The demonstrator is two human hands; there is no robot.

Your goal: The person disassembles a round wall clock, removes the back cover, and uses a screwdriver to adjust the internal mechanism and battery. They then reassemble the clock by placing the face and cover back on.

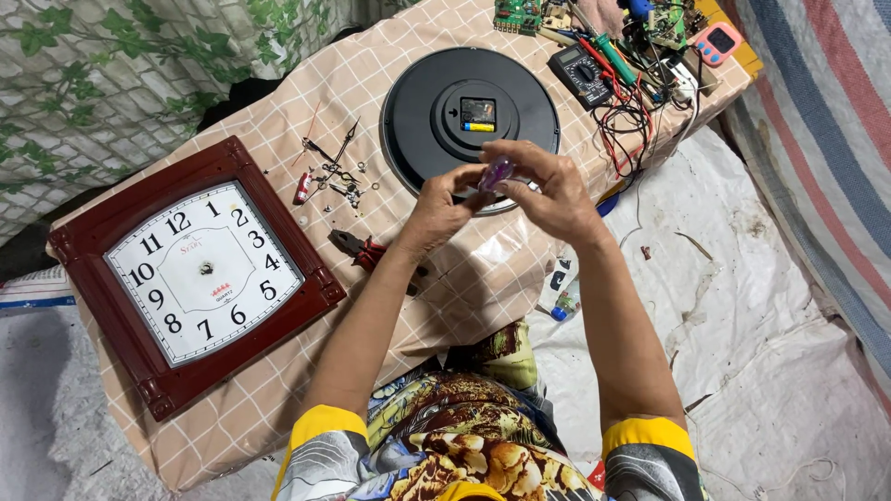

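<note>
1. A square clock with a dark red frame (190, 276) lies face up at left, its hands removed.
2. Loose clock hands and screws (336, 173) could scatter if knocked.
3. The left hand (444, 206) and right hand (548, 190) pinch a small purple object (497, 173) between them, above the round black clock back (471, 118).

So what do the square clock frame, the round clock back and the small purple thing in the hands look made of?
The square clock frame looks like glossy dark red moulded plastic, possibly lacquered wood; highlights run along its ridges. The round clock back looks like matte black plastic, smooth and evenly moulded. The small purple thing, held between the left hand and right hand, seems translucent plastic, though it is too small to be sure.
</note>
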